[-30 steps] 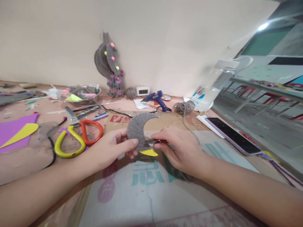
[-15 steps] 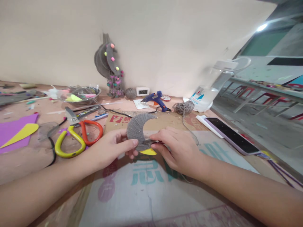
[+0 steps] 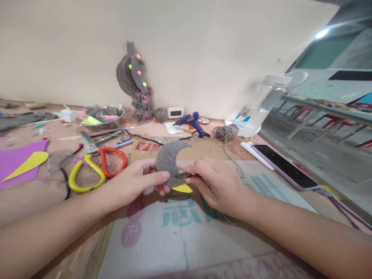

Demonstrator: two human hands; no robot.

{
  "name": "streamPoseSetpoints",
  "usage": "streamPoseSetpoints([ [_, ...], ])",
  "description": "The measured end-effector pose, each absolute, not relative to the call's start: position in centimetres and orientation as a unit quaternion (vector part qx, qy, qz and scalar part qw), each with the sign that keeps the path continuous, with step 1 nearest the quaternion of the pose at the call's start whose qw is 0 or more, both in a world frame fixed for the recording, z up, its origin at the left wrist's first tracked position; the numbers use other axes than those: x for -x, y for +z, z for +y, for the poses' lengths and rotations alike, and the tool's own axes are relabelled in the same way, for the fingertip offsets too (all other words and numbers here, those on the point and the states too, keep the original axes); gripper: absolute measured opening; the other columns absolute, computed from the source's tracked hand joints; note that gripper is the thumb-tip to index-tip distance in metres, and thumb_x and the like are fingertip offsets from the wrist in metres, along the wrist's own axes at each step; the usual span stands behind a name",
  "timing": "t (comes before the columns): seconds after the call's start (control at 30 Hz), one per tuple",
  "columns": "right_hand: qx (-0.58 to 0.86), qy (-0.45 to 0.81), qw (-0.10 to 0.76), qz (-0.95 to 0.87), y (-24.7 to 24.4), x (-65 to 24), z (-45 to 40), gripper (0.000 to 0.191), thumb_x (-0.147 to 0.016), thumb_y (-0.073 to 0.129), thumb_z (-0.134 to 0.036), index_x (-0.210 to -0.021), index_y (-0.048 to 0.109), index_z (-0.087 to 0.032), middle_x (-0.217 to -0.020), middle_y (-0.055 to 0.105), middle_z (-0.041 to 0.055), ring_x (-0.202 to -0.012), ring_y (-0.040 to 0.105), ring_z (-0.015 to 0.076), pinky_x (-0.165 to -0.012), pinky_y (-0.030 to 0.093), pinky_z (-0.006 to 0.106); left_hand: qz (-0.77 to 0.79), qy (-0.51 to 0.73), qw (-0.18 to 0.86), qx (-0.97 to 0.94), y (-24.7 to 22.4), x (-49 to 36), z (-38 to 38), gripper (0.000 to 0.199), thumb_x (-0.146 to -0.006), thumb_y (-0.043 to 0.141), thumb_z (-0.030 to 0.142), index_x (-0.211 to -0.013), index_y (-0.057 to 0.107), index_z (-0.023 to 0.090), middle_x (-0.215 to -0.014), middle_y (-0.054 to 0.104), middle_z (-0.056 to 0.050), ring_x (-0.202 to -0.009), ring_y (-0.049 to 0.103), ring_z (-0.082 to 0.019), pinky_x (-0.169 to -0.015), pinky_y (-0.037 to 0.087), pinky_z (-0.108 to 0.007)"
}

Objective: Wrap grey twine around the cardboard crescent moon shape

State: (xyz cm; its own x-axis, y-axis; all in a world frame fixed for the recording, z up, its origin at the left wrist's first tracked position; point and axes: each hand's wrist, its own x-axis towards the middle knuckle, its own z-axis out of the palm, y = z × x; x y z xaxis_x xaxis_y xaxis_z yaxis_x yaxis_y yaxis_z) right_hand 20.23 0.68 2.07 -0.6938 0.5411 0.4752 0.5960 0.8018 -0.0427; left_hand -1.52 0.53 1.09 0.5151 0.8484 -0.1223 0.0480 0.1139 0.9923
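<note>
A crescent (image 3: 168,159) wound with grey yarn is held upright above the cardboard, its open side facing right. My left hand (image 3: 148,178) grips its outer left edge, thumb in front and fingers behind. At the lower end, a bare yellow tip (image 3: 183,188) shows below the wrapping. My right hand (image 3: 219,182) is closed in a pinch on grey yarn (image 3: 183,176) at this lower end. From the loose yarn bundle (image 3: 226,132) at the back, a strand runs down behind my right hand.
Left of my hands lie scissors (image 3: 87,182) with yellow and red handles, beside purple sheet (image 3: 20,159). A blue glue gun (image 3: 194,123), small clock (image 3: 175,112) and clear bottle (image 3: 258,104) stand at the back. A phone (image 3: 283,166) lies right. Printed cardboard (image 3: 145,248) covers the table.
Both hands stay nearly in place. The grey yarn at the crescent's lower end has shifted slightly between my right fingertips.
</note>
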Motion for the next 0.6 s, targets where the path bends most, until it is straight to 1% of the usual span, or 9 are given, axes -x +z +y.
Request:
streamPoseSetpoints([
  [0.17,0.311,-0.058,0.243,-0.917,1.95,-20.22,0.72,0.017,-0.089,0.042,-0.022,-0.09,0.058,-0.016,-0.074,0.061,0.003,-0.067,0.052,0.0143,-0.058,0.033,0.025,0.393,0.308,0.63,-0.595,1.19,1.46,0.44,0.012,-0.081,0.055,0.027,-0.081,0.06,0.016,-0.064,0.064,0.002,-0.059,0.058,-0.011,-0.061,0.045,-0.023],
  [0.37,0.299,-0.017,0.269,-0.915,1.76,-20.59,0.81,0.017,-0.088,0.045,-0.025,-0.098,0.055,-0.015,-0.083,0.062,0.0056,-0.074,0.053,0.0157,-0.065,0.037,0.027,0.391,0.314,0.633,-0.59,1.03,1.33,0.4,0.015,-0.081,0.055,0.029,-0.083,0.059,0.016,-0.065,0.063,0.002,-0.059,0.058,-0.01,-0.06,0.045,-0.023],
  [0.6,0.298,-0.044,0.258,-0.918,1.74,-20.51,0.7,0.018,-0.089,0.044,-0.025,-0.1,0.055,-0.016,-0.083,0.062,0.0057,-0.074,0.054,0.0166,-0.064,0.037,0.028,0.391,0.312,0.63,-0.593,1.06,1.24,0.34,0.016,-0.081,0.056,0.03,-0.085,0.06,0.015,-0.066,0.063,0.001,-0.06,0.058,-0.011,-0.062,0.046,-0.025],
])
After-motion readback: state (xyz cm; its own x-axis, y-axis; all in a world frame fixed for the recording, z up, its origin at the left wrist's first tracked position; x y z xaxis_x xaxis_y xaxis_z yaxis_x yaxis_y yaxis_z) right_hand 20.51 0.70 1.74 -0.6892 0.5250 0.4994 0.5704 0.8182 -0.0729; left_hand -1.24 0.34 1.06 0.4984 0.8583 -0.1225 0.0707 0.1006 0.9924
